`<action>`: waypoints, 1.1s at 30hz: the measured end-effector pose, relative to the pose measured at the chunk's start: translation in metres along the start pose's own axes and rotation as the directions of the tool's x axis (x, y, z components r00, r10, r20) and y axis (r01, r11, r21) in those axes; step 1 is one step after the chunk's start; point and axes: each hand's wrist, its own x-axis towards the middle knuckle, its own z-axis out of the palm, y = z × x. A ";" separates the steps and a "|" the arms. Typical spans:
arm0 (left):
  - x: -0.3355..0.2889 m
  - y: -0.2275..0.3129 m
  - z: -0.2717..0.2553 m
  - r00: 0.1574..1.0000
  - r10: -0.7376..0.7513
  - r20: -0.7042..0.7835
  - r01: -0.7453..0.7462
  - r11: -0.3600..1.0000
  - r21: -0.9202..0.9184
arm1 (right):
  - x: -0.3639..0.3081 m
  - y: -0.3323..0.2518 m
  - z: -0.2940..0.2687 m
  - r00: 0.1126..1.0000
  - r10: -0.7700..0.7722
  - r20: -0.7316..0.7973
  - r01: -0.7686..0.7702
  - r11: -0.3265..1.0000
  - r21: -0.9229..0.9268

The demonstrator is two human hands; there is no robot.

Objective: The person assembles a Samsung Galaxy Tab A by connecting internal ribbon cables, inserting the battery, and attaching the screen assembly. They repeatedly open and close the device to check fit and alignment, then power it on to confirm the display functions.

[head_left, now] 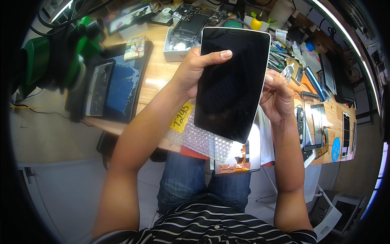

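Above the near edge of the bench I hold up a tablet (233, 87) with a dark screen and a white rim. My left hand (195, 71) grips its left side, the thumb lying across the glass. At the right edge, my right hand (278, 95) has thumb and forefinger pinched together against the rim; whether they hold anything besides the edge I cannot make out. Below the tablet lie bubble wrap (205, 136) with a yellow label (181, 117) and a bare display panel (254, 156) with copper-coloured tape, overhanging the bench edge.
A green microscope (57, 61) stands at the left, beside a dark mat (140, 73) with a blue cloth (122, 85). Opened phone parts (191, 26) sit on a white box (172, 51) at the back. Tools (278, 57) and loose phone frames (313, 120) crowd the right side.
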 end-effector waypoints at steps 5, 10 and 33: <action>0.000 0.000 0.000 1.000 -0.001 -0.003 0.001 1.000 0.000 | 0.000 0.000 -0.001 1.000 -0.005 -0.019 0.005 1.000 -0.011; 0.000 -0.001 0.000 1.000 -0.006 0.001 0.006 1.000 -0.008 | 0.000 0.000 0.000 1.000 -0.013 -0.012 0.013 1.000 -0.020; 0.001 -0.001 -0.002 1.000 0.010 -0.003 -0.010 1.000 0.012 | 0.001 0.001 -0.002 1.000 -0.003 0.001 0.003 1.000 0.006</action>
